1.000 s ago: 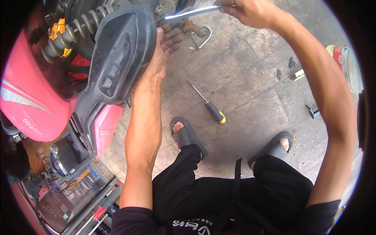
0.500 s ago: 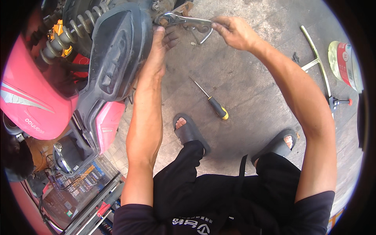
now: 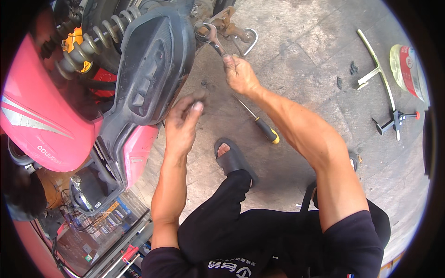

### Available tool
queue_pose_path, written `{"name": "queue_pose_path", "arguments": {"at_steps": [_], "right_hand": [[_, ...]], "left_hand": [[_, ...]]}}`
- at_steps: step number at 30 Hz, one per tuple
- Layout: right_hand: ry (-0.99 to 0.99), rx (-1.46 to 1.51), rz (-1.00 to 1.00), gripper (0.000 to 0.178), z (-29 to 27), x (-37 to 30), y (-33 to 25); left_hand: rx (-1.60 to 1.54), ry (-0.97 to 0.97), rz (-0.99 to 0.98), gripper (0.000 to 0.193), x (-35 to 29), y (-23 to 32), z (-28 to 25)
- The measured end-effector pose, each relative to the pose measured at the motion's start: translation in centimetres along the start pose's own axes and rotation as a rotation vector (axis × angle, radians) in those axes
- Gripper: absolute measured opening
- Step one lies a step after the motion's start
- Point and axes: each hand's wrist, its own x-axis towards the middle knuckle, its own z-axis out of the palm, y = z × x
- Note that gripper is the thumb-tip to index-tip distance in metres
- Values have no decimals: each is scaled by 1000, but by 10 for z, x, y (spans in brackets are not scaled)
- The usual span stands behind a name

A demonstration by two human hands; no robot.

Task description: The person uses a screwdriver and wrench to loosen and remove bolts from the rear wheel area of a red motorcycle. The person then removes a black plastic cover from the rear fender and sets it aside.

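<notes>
My right hand [image 3: 242,76] is closed round the lower end of a metal wrench [image 3: 216,41]. The wrench's open jaw lies at a rusty bolt [image 3: 203,31] beside a worn metal bracket [image 3: 227,24], behind the scooter's black engine cover [image 3: 150,69]. Whether the jaw grips the bolt I cannot tell. My left hand [image 3: 182,121] hovers by the cover's near right edge, thumb and fingers apart, with nothing in it. Below my right wrist, a screwdriver [image 3: 267,130] with a black and yellow handle lies on the floor.
Pink scooter bodywork [image 3: 46,116] and a coil spring [image 3: 99,37] fill the left side. A bar clamp [image 3: 388,92] lies on the floor at the right, beside a clear jug [image 3: 408,72] with a red label. My sandalled foot [image 3: 232,160] stands below the screwdriver.
My left hand has left the bolt area and come down towards me. The wrench has swung from pointing right to slanting towards me, with my right hand moving left and nearer.
</notes>
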Motion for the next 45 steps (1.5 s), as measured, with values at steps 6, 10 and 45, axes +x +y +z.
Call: {"name": "queue_pose_path", "arguments": {"at_steps": [6,10,45], "right_hand": [[38,746,256,71,95,-28,-50],[-3,1493,479,65,119,-44,-128],[-119,-1153,-664,38,-179,71,-132]], "left_hand": [[-148,-111,43,39,-54,23,-48],[-128,-63,342,44,-84,53,-62],[659,650,843,39,44,-18,4]]}}
